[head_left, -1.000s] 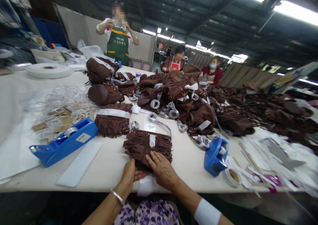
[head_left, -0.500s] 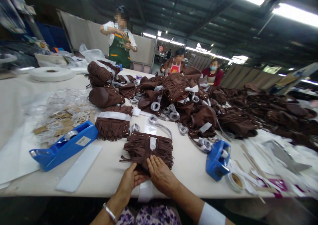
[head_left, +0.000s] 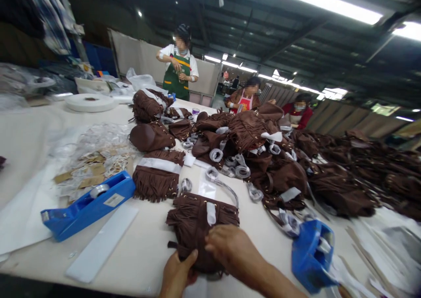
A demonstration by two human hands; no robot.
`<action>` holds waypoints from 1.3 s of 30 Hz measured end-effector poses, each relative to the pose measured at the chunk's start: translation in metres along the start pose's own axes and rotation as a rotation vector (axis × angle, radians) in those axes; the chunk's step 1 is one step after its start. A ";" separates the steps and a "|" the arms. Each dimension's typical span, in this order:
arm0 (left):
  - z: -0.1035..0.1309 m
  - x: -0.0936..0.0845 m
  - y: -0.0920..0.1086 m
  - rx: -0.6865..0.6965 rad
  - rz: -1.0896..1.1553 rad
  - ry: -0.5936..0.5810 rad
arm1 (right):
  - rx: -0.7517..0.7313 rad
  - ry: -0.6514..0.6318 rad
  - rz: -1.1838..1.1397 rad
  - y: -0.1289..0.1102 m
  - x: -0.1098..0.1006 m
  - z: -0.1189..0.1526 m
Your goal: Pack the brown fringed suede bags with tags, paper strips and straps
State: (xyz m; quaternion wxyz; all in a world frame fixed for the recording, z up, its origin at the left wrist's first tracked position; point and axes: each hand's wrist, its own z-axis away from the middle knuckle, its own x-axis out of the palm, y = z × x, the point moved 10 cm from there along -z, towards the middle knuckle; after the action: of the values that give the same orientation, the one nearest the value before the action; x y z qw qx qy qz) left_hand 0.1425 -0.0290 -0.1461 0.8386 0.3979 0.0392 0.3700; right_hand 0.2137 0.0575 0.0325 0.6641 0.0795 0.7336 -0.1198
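A brown fringed bag (head_left: 190,219) lies on the table in front of me, with a white-wrapped piece (head_left: 211,213) at its upper middle. Its strap (head_left: 226,188), partly wrapped in plastic, curves away from the top edge. My left hand (head_left: 177,271) grips the bag's lower left edge, thumb on top and the other fingers out of sight beneath. Over the lower right of the bag, my right hand (head_left: 230,245) is closed with its fingers curled together; whatever is in them is hidden. Another fringed bag (head_left: 158,182) with a white band lies just beyond.
Blue tape dispensers stand to the left (head_left: 88,206) and right (head_left: 312,256). A white strip (head_left: 103,243) lies by the left one, near tags and clear plastic (head_left: 95,157). Brown bags (head_left: 250,131) pile up behind. Three co-workers are beyond the table, one in a green apron (head_left: 177,79).
My right hand has gone from lying flat on the bag to curled fingers. The bag's lower part is spread nearer to me, and my left thumb now presses on it. The view has shifted.
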 end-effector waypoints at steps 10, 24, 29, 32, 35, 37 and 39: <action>-0.005 -0.006 -0.018 -0.098 0.008 0.052 | 0.319 -0.320 -0.152 0.092 0.068 -0.173; 0.004 -0.007 -0.018 -0.198 0.136 0.078 | 0.510 -0.304 -0.622 0.139 0.139 -0.177; 0.005 -0.010 -0.009 -0.138 0.058 0.069 | 0.578 -0.200 -0.603 0.156 0.094 -0.166; 0.003 -0.008 -0.010 -0.175 0.035 0.039 | 0.657 -0.028 -0.520 0.185 0.037 -0.112; 0.001 -0.008 -0.012 -0.197 0.004 0.017 | 0.727 0.050 -0.476 0.203 0.009 -0.031; 0.001 -0.008 -0.010 -0.181 -0.020 0.020 | 0.753 0.031 -0.501 0.208 0.017 0.014; 0.003 -0.008 -0.006 -0.165 -0.033 0.036 | 0.749 -0.008 -0.565 0.210 0.037 0.040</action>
State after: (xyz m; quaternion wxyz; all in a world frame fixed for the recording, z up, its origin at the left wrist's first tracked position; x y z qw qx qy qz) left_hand 0.1416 -0.0390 -0.1503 0.8736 0.3202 0.0304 0.3652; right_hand 0.3057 0.2461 -0.0224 0.5339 0.1105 0.6303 -0.5526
